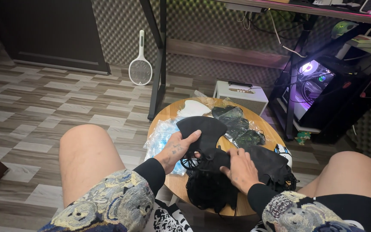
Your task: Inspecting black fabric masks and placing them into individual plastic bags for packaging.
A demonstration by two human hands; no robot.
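Your left hand (177, 148) grips a black face mask (202, 131) just below the centre of the frame, thumb over its lower edge and fingers behind it, so the mask is lifted a little above the round wooden counter (168, 114). Your right hand (240, 168) lies flat, palm down, fingers spread and grasping nothing, pressing on a heap of black masks (211, 184) at the near edge of the counter (their ear loops spill out in a tangle beside your left wrist). More black masks (273, 165) stretch to the right of that hand, toward the counter's right rim.

Beyond the held mask, toward the top of the counter, lie a white mask (193, 108) and some dark patterned masks in clear wrappers (232, 118). Crinkled clear plastic packaging (159, 137) sits at the counter's left side, touching your left hand.

Your bare knees frame the counter at lower left and lower right. Further out, a small white box with a handle (241, 95) stands on the floor behind the counter, a white racket-shaped bug swatter (140, 64) leans against the wall at upper centre-left, and a lit computer case (312, 83) glows at the upper right.
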